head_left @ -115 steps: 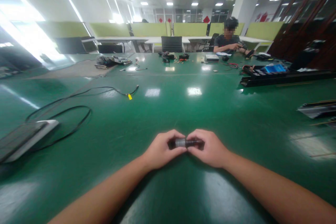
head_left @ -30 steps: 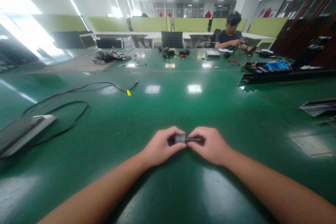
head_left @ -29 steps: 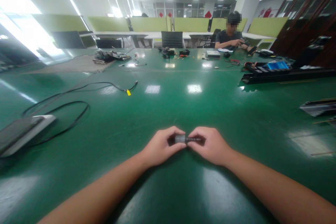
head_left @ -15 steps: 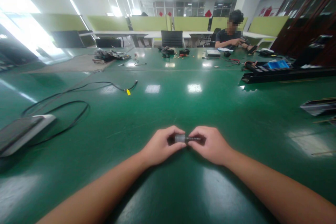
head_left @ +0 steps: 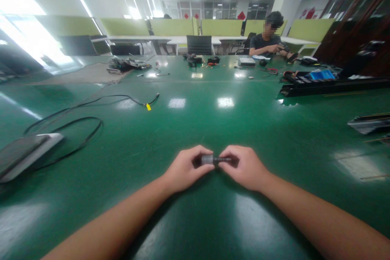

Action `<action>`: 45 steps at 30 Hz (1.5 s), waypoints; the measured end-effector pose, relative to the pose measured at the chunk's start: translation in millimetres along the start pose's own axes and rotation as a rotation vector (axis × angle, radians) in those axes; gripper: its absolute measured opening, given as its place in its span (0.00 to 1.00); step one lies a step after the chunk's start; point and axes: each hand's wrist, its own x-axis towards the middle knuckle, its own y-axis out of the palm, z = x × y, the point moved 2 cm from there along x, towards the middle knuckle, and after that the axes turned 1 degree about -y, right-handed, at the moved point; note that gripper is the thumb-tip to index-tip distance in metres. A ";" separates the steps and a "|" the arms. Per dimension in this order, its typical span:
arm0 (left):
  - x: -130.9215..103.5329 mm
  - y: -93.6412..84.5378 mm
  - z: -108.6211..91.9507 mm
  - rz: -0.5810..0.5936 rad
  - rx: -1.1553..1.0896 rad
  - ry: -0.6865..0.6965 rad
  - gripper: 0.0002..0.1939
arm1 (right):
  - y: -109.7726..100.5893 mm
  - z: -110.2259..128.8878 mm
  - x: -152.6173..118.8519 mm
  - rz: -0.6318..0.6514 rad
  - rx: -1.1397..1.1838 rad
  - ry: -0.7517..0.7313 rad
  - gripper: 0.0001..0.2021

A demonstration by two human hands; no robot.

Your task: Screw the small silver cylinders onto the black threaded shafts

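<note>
Just above the table, in the lower middle of the head view, my left hand [head_left: 185, 169] grips a small grey cylinder [head_left: 207, 159] between thumb and fingers. From its right end a thin, dark, ridged shaft [head_left: 216, 159] like a drill bit points right, roughly level. My right hand [head_left: 245, 167] is closed in a pinch around this shaft, whose tip shows inside the curl of the fingers. Whether the shaft and cylinder are one piece I cannot tell.
The green table [head_left: 189, 126] spreads all around. A flat device [head_left: 27, 154] with a black cable [head_left: 88, 142] lies left. A long black rail [head_left: 335, 86] is at right. Across the table sits a co-worker [head_left: 265, 44] near tools and parts.
My left hand and the grey cylinder have shifted very slightly left, so a little more of the dark shaft shows between the hands. My right hand stays almost in place.
</note>
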 end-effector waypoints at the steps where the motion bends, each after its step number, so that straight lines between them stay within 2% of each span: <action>1: 0.0 0.0 0.1 0.001 -0.001 -0.001 0.14 | 0.0 0.1 0.0 0.001 0.001 0.003 0.04; 45: 1.7 -1.1 -0.9 -0.023 0.005 -0.023 0.13 | -3.7 -0.9 0.0 -0.023 -0.027 0.044 0.03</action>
